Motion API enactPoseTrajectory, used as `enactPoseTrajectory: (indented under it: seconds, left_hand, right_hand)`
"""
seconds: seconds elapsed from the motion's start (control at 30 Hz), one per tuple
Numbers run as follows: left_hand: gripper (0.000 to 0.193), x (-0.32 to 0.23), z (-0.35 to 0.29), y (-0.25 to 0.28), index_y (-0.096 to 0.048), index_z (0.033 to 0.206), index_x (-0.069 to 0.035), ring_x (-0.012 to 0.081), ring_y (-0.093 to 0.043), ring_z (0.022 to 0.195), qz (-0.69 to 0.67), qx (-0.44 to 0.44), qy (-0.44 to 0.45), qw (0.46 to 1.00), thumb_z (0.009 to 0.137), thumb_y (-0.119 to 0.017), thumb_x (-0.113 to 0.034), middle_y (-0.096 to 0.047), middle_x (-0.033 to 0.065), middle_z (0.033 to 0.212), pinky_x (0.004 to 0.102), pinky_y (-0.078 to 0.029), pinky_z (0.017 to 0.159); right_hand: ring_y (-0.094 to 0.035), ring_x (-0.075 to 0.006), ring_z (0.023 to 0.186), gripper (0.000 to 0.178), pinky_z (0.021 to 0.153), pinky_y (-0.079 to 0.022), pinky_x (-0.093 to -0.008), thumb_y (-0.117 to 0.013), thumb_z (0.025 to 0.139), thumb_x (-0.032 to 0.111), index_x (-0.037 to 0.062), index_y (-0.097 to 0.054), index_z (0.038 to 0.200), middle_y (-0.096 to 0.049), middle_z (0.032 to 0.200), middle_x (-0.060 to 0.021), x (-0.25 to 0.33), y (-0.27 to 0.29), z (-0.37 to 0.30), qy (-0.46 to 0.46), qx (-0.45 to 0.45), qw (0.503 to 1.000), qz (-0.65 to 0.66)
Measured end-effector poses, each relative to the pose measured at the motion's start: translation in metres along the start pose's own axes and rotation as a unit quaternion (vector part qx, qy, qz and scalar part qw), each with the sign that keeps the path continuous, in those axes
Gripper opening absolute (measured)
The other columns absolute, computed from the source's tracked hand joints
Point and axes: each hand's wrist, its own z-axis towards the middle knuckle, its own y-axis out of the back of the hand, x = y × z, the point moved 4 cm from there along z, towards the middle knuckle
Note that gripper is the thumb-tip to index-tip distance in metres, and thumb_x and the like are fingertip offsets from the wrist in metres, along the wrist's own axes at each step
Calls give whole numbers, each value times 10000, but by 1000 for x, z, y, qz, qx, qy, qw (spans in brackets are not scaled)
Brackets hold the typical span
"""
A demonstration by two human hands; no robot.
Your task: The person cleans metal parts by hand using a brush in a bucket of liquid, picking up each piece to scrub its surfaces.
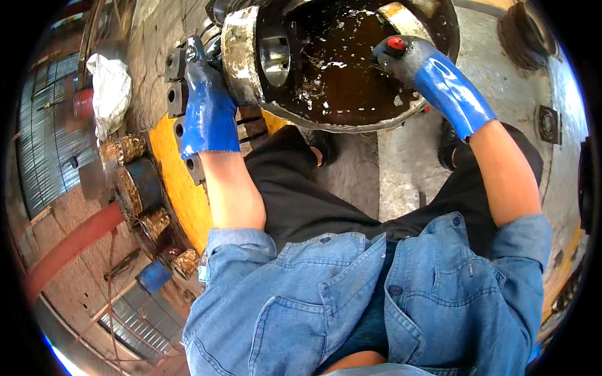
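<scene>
My right hand (411, 59), in a wet blue rubber glove, is closed in a fist over a round basin (351, 128) of dark, oily liquid. A red-tipped handle (396, 43) sticks out of its grip; the tool's other end is hidden. My left hand (207, 103), gloved alike, is at the basin's left side, beside a row of dark metal blocks with holes (172, 95). Its fingers look bent around something dark that I cannot make out. Between my hands, a worn curved metal band (243, 56) stands at the basin's left edge. A shiny curved metal piece (274, 59) lies just inside.
A pale curved strip (404, 20) is at the basin's far right. Round metal parts (527, 37) stand on the floor at right. At left are a white bag (110, 91), rusty cylinders (132, 188) and a red curved beam (75, 250). My legs straddle the basin's near side.
</scene>
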Motion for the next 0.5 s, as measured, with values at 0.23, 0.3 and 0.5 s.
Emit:
enactPoseTrajectory:
  seconds: [0.23, 0.3, 0.5]
  left_hand:
    - [689, -15, 23, 30, -603, 1368, -29, 390, -651, 1099, -23, -8, -2, 1000, 1024, -415, -595, -663, 199, 1303, 526, -519, 991]
    - [690, -11, 28, 32, -597, 1375, -31, 399, -645, 1109, -27, -12, -3, 1000, 1022, -413, -595, -657, 204, 1313, 535, -513, 1002]
    - [672, -13, 12, 19, -567, 1420, -68, 395, -626, 1156, -16, -17, 37, 999, 1011, -442, -586, -620, 181, 1381, 524, -499, 1028]
  right_hand:
    - [-710, -326, 997, 302, 883, -563, -422, -651, 922, 418, 189, -731, 1102, -745, 1072, -121, 7, -17, -4, 111, 4, 992, 57]
    - [-713, -264, 979, 223, 895, -566, -383, -690, 917, 282, 168, -735, 1103, -751, 1068, -88, 18, -19, -9, 94, 17, 992, 86]
    - [-710, -188, 987, 208, 929, -565, -342, -711, 912, 113, 109, -743, 1117, -755, 1086, -81, 22, -26, -15, 184, -36, 976, 113]
